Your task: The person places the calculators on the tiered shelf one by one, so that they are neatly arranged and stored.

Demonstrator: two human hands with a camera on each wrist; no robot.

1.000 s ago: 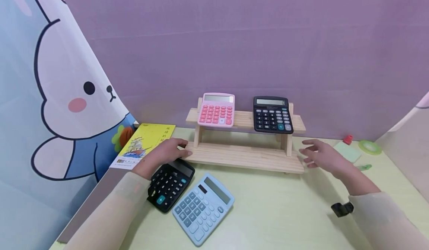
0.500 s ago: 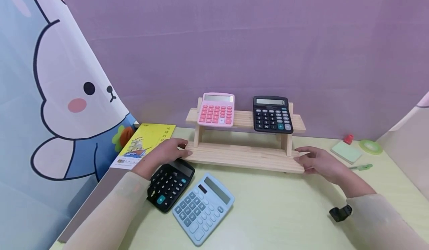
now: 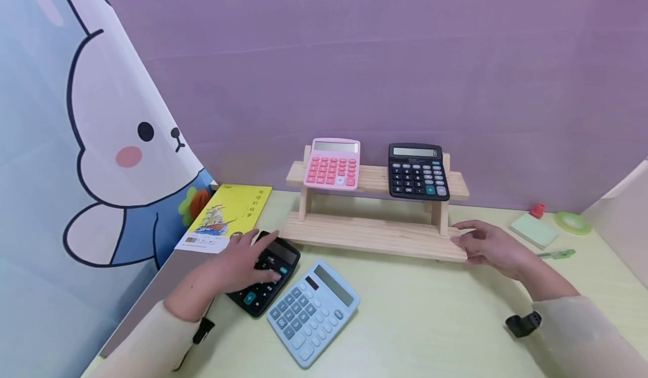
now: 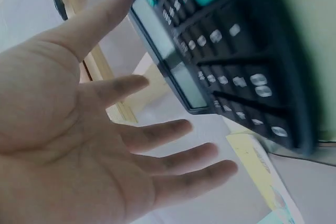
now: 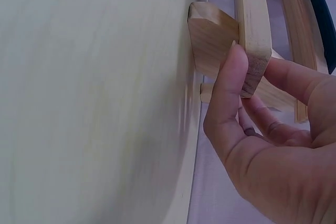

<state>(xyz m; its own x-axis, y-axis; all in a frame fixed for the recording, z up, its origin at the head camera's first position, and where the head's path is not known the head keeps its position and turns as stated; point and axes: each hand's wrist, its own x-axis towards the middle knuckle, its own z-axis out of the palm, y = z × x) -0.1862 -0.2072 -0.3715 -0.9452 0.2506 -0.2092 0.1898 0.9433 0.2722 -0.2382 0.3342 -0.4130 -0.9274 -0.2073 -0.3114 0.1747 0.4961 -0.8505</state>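
My left hand hovers over a black calculator that lies tilted on the table, fingers spread and straight. In the left wrist view the palm is bare, with the thumb tip by the calculator's display. My right hand pinches the right end of the lower board of a two-tier wooden rack, thumb on one face and fingers on the other. On the upper board lean a pink calculator and a dark calculator. A light blue calculator lies in front of the rack.
A yellow book lies on a grey box at the left. On the right are a green notepad, a red cap-like object, a roll of green tape and a green pen. A purple cloth hangs behind.
My right hand has moved in and taken hold of the rack's right end. The left hand has left the rack's left end, come back over the black calculator and spread its fingers.
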